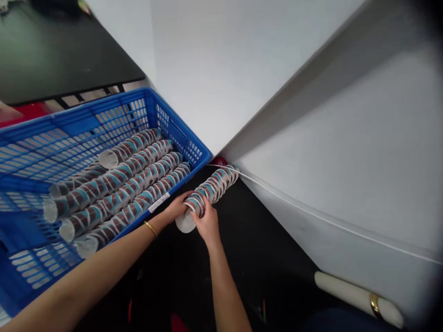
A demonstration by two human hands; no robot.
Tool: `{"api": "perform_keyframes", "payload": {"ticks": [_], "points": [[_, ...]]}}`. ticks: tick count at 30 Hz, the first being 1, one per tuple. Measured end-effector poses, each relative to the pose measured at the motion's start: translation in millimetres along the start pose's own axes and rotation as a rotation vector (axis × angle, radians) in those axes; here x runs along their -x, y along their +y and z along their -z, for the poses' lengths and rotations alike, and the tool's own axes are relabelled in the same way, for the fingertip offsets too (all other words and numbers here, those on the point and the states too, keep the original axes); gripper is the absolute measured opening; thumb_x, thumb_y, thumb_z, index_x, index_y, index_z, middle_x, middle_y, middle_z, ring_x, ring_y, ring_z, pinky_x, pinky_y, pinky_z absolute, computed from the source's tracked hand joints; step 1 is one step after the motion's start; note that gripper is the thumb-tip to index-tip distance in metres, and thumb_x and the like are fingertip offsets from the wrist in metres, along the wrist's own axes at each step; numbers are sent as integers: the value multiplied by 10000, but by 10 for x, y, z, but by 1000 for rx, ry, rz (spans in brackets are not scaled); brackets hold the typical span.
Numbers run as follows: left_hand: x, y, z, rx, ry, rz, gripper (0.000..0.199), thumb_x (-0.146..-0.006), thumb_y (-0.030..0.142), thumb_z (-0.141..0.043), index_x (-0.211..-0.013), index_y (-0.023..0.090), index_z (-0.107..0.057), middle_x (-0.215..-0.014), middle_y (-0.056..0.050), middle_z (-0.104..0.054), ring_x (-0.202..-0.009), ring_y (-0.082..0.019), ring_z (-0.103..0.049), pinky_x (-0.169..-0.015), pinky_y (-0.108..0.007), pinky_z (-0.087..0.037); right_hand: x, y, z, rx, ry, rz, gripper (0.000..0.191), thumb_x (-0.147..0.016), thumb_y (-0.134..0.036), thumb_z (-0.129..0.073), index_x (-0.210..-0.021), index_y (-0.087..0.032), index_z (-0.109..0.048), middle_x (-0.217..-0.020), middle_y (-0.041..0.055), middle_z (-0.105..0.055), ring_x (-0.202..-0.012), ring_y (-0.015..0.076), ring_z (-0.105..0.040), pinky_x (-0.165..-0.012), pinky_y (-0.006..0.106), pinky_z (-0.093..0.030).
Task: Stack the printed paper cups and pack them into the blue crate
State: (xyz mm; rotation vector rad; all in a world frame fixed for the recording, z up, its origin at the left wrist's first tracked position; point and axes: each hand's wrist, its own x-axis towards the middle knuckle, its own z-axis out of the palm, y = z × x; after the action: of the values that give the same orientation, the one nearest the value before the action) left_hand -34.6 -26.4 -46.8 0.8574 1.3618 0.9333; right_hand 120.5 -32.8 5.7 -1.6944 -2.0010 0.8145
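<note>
A long stack of nested paper cups [218,180], banded brown and blue with white rims, lies on the black surface beside the crate. Its near end is a round white opening [186,222]. My left hand [177,207] grips this end from the left, its fingertips partly hidden behind the cups. From the right, my right hand [208,222] closes on the same end, thumb and fingers against the rims. Several similar stacks [119,186] lie side by side in the blue plastic crate [180,133] to the left.
White panels [221,69] meet in a corner behind the cups. A thin white cable [297,201] runs along the right panel. A round red object [220,161] sits in the corner. At lower right lies a cream tube with a gold band [356,297]. A dark green surface [65,50] is at upper left.
</note>
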Motion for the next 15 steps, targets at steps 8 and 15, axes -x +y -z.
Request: {"api": "perform_keyframes", "payload": {"ticks": [8,15], "points": [[-212,-91,-168,199,28,75,531,-726,330,-692,-1222,141,-672,-1096,-121,-750,-983,-316,-711,-857,-396,-576,-93,392,97,-123,200,-116,419,-879,-358,-525,-1215,-127,-618,-1210,170,-623,-1005,231,-639,-713,304,-562],[-249,-232,-309,192,165,-47,502,-787,295,-641,-1271,159,-637,-1246,-113,-686,-1143,-311,-640,-1019,-433,-493,-282,545,-111,-56,242,-41,426,-860,-210,-485,-1263,-131,-597,-1228,184,-528,-1104,249,-580,-921,415,-529]]}}
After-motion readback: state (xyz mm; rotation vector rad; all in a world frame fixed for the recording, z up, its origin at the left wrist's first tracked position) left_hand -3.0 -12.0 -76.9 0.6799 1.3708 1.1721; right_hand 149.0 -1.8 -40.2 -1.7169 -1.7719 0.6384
